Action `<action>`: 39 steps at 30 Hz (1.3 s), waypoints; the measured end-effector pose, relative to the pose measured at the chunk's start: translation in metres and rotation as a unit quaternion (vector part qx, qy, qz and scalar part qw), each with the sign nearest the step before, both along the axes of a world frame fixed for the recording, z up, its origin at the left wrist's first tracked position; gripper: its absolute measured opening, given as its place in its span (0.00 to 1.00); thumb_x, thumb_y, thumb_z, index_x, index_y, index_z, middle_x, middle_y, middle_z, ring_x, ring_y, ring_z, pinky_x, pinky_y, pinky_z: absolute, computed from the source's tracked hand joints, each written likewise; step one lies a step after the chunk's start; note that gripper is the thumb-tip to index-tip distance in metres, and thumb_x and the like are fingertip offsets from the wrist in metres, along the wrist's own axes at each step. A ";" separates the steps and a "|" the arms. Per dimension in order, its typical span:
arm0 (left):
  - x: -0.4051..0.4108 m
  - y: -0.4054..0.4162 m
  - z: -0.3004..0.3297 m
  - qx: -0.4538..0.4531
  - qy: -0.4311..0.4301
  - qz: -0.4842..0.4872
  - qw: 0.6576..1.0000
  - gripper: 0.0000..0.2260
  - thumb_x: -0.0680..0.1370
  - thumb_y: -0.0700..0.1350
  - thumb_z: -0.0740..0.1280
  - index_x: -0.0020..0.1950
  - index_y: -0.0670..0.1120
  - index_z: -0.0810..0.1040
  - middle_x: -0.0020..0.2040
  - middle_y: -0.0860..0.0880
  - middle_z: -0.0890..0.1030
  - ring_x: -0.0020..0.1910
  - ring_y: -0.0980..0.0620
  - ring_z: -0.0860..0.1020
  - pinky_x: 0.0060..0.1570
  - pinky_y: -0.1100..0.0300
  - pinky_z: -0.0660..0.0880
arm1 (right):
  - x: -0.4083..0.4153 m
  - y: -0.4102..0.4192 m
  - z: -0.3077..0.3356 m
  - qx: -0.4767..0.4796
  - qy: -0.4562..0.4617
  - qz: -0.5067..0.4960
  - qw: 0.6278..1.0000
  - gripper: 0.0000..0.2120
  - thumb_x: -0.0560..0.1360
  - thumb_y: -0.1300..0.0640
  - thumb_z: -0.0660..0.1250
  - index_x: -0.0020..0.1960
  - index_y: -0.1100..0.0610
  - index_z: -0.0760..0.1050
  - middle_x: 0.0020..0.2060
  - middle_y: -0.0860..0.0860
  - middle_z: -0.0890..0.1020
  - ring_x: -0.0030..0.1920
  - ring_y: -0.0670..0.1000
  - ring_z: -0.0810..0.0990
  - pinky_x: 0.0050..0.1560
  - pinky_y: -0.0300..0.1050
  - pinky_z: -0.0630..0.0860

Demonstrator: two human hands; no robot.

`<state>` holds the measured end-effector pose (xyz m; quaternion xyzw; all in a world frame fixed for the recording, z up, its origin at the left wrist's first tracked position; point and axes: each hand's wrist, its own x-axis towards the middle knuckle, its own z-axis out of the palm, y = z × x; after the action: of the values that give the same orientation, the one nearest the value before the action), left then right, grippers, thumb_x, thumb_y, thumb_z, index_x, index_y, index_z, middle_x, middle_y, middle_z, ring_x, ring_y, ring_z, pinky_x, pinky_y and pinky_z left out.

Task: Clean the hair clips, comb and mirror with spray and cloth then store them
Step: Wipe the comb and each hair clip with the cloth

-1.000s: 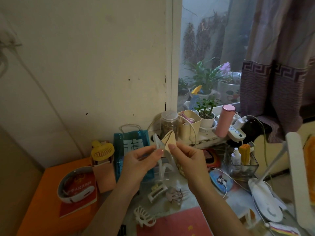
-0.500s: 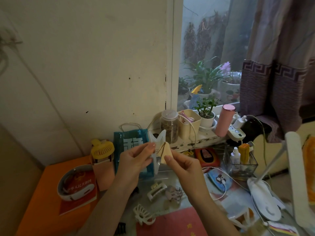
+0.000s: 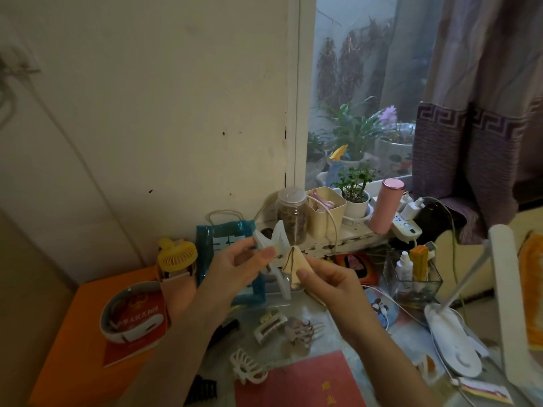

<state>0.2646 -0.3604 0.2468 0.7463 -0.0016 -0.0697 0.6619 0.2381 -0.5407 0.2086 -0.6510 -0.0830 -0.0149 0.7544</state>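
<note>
Left hand (image 3: 235, 267) pinching a white clip (image 3: 271, 243), its prongs splayed upward. Right hand (image 3: 326, 279) gripping a yellow cloth (image 3: 295, 261), pressed against the clip just beside the left thumb.

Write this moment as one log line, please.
step: wiping | left hand: holds white hair clip | right hand: pinches cloth against it

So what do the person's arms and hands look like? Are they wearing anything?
Both forearms are bare as far as the picture shows: no sleeves, gloves, watch or bracelets. The left hand and right hand show no rings. The visible nails look short and plain, with no bright polish.
</note>
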 end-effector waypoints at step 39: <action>0.026 0.022 0.015 -0.137 0.063 0.066 0.986 0.12 0.67 0.41 0.74 0.48 0.43 0.79 0.52 0.40 0.82 0.46 0.46 0.84 0.36 0.59 0.81 | 0.011 -0.020 0.014 0.023 0.103 -0.017 0.994 0.17 0.68 0.55 0.69 0.56 0.58 0.81 0.45 0.58 0.85 0.48 0.56 0.82 0.53 0.52 0.78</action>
<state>0.2901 -0.3382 0.2616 0.6414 0.0794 -0.0718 0.7597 0.2495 -0.5611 0.2231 -0.6325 0.0063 0.0373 0.7736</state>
